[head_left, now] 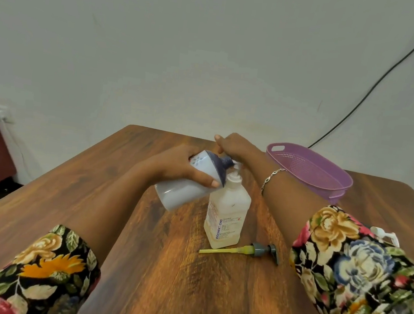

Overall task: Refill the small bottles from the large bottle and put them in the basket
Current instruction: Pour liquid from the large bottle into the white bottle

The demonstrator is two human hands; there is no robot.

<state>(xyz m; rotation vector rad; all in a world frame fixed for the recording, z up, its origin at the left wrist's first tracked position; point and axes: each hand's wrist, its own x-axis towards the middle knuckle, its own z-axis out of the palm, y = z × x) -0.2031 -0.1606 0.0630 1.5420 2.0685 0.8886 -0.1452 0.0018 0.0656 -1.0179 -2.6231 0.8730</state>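
Purple basket [328, 182], floral sleeve [358, 274], wood-grain table [161, 268]

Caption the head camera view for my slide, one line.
The left hand holds a tilted white bottle at the pump bottle nozzle while the right hand presses the pump.

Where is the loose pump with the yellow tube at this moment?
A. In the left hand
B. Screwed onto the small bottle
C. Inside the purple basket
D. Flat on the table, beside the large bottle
D: the loose pump lies flat on the table, by the foot of the large bottle, with neither hand on it.
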